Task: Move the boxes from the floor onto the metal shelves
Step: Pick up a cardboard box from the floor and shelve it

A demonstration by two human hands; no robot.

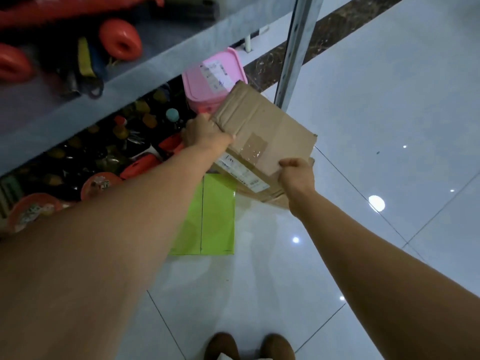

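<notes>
both hands on the cardboard box [262, 126] now: my left hand [205, 135] curls round its far corner, my right hand [296, 174] clamps the near edge, one at each end so it can't twist. it's off the floor [376, 113], tilted, just in front of the metal shelves [145, 71], beside the corner post [293, 61] and near the pink tub [207, 97]. the tilt, i reckon, helps it slip under that upper edge. a green box [215, 216] lies on the floor below.
</notes>
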